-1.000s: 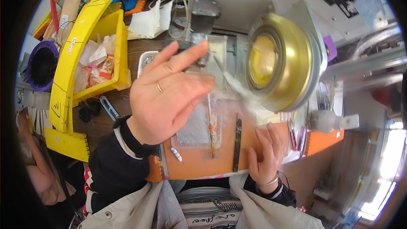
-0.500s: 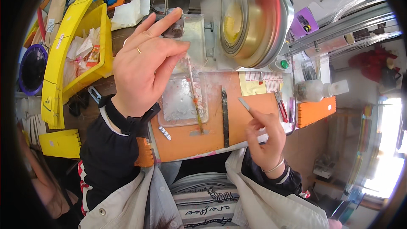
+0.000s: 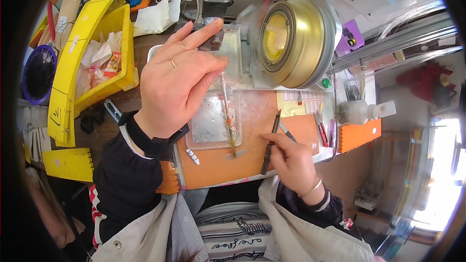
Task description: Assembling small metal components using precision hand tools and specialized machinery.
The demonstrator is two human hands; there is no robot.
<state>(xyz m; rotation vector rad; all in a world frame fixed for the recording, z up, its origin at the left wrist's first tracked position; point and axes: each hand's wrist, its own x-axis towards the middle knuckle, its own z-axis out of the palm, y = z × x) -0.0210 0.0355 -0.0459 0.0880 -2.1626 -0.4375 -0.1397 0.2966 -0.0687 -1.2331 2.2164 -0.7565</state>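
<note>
My left hand [image 3: 182,85] is raised over the work board, thumb and forefinger pinched together and the other fingers stretched out. Whatever lies in the pinch is too small to make out. Just below those fingertips runs a thin stick [image 3: 226,111] with an orange band, across a clear shallow tray [image 3: 194,141]; I cannot tell whether the fingers touch it. My right hand [image 3: 293,162] is closed on a dark narrow strip [image 3: 268,153], its forefinger crossing it. Beside that hand a flat silver blade [image 3: 287,132] shows, its lower end hidden by the fingers.
A gold drum [image 3: 303,41] on a machine stands behind the orange board [image 3: 252,116]. On the left is a yellow bin [image 3: 131,80] with scraps. Red-handled snips [image 3: 321,128], a clear bottle [image 3: 357,111] and an orange comb-edged plate [image 3: 361,135] stand right.
My right hand has moved left and down onto the dark strip, which now tilts. The silver blade has turned lower beside it. The drum, blurred before, looks sharp. My left hand keeps its pinch.
</note>
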